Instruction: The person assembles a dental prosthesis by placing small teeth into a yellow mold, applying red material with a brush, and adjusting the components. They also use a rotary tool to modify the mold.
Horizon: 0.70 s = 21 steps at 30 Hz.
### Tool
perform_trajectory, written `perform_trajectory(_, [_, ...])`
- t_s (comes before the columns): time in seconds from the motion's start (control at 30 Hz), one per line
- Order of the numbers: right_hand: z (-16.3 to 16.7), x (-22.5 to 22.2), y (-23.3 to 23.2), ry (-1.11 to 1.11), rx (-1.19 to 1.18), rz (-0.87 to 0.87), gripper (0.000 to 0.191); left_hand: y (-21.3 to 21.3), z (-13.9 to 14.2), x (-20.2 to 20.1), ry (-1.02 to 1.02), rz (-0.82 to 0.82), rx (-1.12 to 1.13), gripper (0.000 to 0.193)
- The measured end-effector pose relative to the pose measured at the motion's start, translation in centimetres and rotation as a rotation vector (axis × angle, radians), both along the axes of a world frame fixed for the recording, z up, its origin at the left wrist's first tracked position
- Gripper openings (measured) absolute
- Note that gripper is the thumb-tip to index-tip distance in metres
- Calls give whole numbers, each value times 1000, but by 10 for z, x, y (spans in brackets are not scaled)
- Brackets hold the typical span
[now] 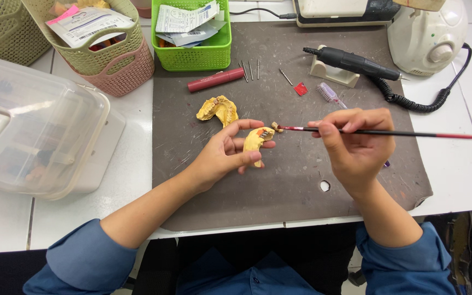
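Observation:
My left hand point(226, 154) holds a yellow dental plaster cast point(256, 140) with an orange patch on it, just above the grey mat point(279, 186). A thin red-and-black paintbrush point(389, 133) is pinched in my right hand point(356, 145), lying level, and its tip touches the cast's upper edge. A second yellow cast point(218, 108) lies on the mat just behind my left hand.
A clear lidded plastic box point(34, 125) stands at the left. Baskets point(195, 41) with papers line the back. A red pen point(215, 80), several small burs point(251, 70), a toothbrush point(329, 94), a black handpiece point(353, 63) with coiled cord and a white machine point(427, 35) lie beyond.

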State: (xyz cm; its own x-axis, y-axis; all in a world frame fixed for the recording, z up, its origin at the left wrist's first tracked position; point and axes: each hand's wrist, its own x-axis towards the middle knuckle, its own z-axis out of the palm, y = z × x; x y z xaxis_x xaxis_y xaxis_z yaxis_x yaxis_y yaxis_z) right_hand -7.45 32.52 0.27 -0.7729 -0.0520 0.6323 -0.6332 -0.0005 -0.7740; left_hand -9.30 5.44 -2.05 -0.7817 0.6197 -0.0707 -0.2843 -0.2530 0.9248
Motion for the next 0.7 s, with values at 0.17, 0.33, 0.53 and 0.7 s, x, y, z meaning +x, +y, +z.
perform_trajectory(0.17, [8, -13, 6, -218, 5, 13, 26, -3, -4, -8, -121, -22, -231, 56])
perform_trajectory(0.33, [7, -10, 12, -443, -35, 105, 23, -6, -3, -11, -227, -41, -335, 54])
perform_trajectory(0.53, [-39, -8, 7, -397, -24, 61, 29, -4, -3, -17, -279, -6, -318, 62])
perform_trajectory(0.7, [-62, -8, 4, -303, -1, 101, 32, -4, -7, -14, -268, 13, -296, 63])
